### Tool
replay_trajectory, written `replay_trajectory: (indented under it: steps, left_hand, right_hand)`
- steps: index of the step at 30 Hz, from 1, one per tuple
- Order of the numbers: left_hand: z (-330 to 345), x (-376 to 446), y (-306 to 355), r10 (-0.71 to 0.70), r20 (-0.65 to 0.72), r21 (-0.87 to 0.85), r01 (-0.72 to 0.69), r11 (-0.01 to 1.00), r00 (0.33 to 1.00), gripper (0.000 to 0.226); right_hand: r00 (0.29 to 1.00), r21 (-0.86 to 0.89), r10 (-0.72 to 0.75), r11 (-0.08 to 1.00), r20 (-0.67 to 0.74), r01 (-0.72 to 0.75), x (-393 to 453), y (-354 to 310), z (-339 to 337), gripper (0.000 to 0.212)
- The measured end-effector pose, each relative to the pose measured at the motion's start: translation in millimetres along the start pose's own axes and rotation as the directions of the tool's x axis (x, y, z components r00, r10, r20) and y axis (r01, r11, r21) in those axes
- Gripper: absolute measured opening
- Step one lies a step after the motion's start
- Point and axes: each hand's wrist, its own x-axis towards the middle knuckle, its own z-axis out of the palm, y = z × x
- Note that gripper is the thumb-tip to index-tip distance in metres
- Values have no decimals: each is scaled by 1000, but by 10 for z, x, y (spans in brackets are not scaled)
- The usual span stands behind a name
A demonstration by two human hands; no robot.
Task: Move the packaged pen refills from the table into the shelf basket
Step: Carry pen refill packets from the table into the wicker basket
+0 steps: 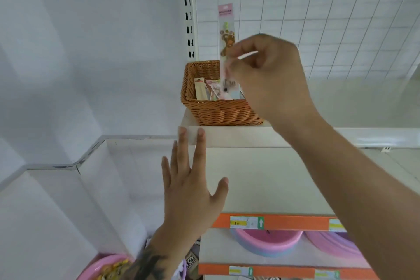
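Holding one long, narrow clear-plastic refill packet with a pink header and a brown bear print (226, 36) upright, our right hand (270, 79) pinched it near its lower half between thumb and curled fingertips, directly over the woven orange-brown wicker basket (218, 111) on the top white shelf board (238, 137). The packet's lower end was inside or just above the basket mouth; blur kept us from telling which. Several more flat refill packets (212, 91) already lay in the basket, leaning toward its left wall

Our left hand (191, 191) was flat and spread, fingers straight, gripping nothing, two fingertips resting against the front lip of that shelf board

Step judged in hand: the drop-off of this packet, late in one carry. The table was not in view, so we could not judge how many packets remained

Next move, as we judged it: lower or tilt the packet so it goes below the rim, then loosen the pinch; released upright, it might tip against the rear wall or over the rim

Below: orange shelf-edge strips with price labels (272, 221), pink round plastic basins (268, 241)
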Motion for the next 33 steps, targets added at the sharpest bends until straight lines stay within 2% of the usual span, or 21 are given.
replay_trajectory:
  steps: [3, 5, 8, 11, 14, 18, 20, 23, 25, 29, 33]
  left_hand:
    - [29, 12, -6, -38, 3, 14, 38, 999, 999, 108]
    - [36, 17, -20, -36, -6, 14, 36, 999, 999, 108]
    - [48, 6, -35, -17, -26, 5, 17, 1000, 1000, 108]
    - [75, 7, -53, -24, -24, -7, 24, 1000, 999, 108]
    - [121, 13, -74, -19, -31, -15, 19, 1000, 999, 107]
    - [199, 29, -108, 4, -80, -24, -6, 1000, 997, 106]
    - [227, 23, -131, 17, -98, -39, -21, 999, 995, 106]
    - [256, 7, -158, 41, -115, -64, -49, 997, 992, 104]
    - [284, -28, -156, 48, -100, -79, -56, 995, 994, 101]
    - [335, -259, -178, 81, -2, -30, -81, 996, 997, 88]
    - [416, -687, -292, -47, 216, 60, 35, 998, 975, 72]
  right_hand:
    - [989, -51, 136, 990, 64, -133, 308, -101, 124, 13]
    - [962, -204, 226, 960, 155, -193, 395, -98, 199, 22]
    - [915, -483, 314, 860, 253, -162, 361, -100, 291, 28]
    - [926, -541, 287, 833, 244, -116, 227, -121, 319, 25]
    - [965, -541, 199, 837, 170, -77, 69, -93, 299, 26]
    - [998, -507, -34, 861, 45, 52, -256, 110, 286, 23]
    - [980, -553, -199, 818, -20, 155, -486, 293, 296, 24]
    - [953, -632, -302, 742, -17, 224, -838, 620, 317, 32]
    - [957, -669, -291, 708, 16, 226, -1066, 845, 322, 34]
    - [983, -692, -159, 700, 90, 177, -1498, 1218, 306, 38]
    - [985, -693, -25, 708, 170, 137, -1902, 1533, 191, 43]
